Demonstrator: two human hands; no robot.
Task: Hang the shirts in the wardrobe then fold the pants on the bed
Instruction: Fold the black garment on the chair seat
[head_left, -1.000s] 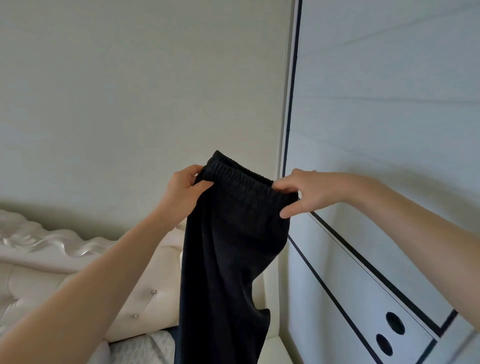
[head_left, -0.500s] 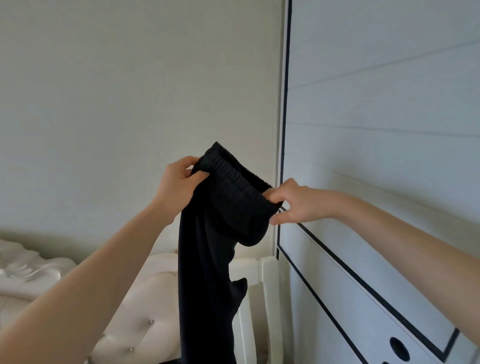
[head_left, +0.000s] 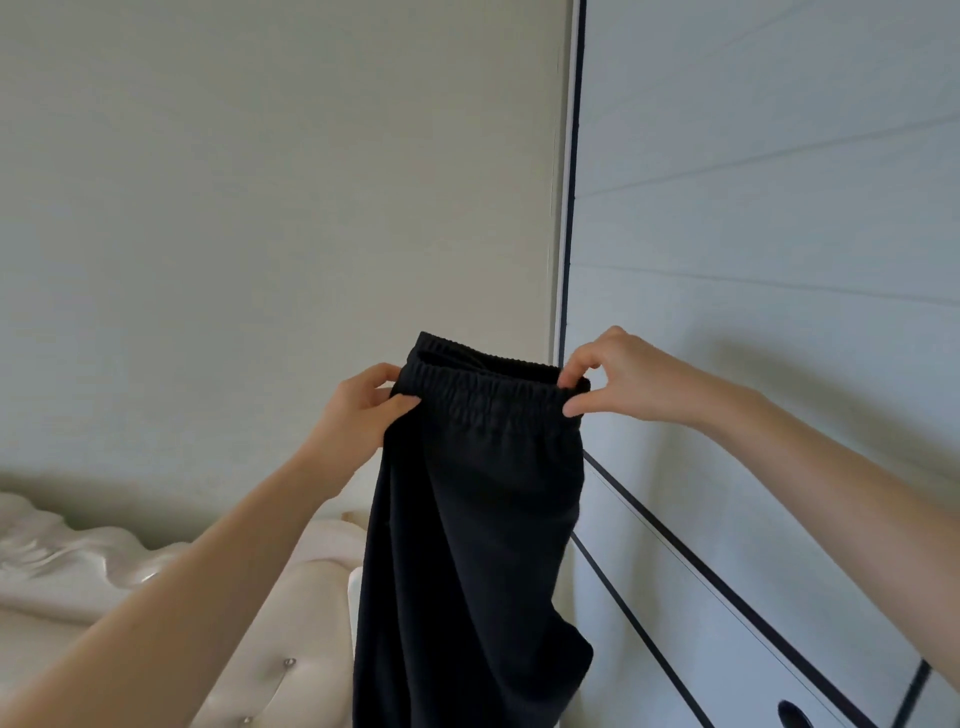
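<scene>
**Checker:** Report the left of the view.

**Operator:** At lower left I see a cream tufted headboard (head_left: 280, 623) against a plain pale wall (head_left: 260, 208). My left forearm rises across it.

**Checker:** Left hand, finger state.

**Operator:** My left hand (head_left: 363, 410) grasps the left end of the waistband (head_left: 488, 397). The thumb lies on the near face and the fingers curl round behind the elastic.

**Checker:** Position of the task item.

**Operator:** The black pants (head_left: 478, 545) hang in the air between my two hands. The waistband is uppermost, stretched roughly level and gaping slightly at the top. The fabric drops straight down in front of the headboard and leaves the lower edge of the view. I cannot tell whether the hems touch anything.

**Checker:** Right hand, finger state.

**Operator:** My right hand (head_left: 623, 379) pinches the right end of the waistband between thumb and forefinger. The other fingers are loosely curled above the elastic and clear of the fabric.

**Checker:** Containers and contents.

**Operator:** The wardrobe (head_left: 753, 234) fills the right of the view, just behind the pants. It shows pale panels with dark trim lines and a dark oval cut-out (head_left: 792, 714) at lower right. The panels cover the interior, so I cannot tell what it holds.
</scene>
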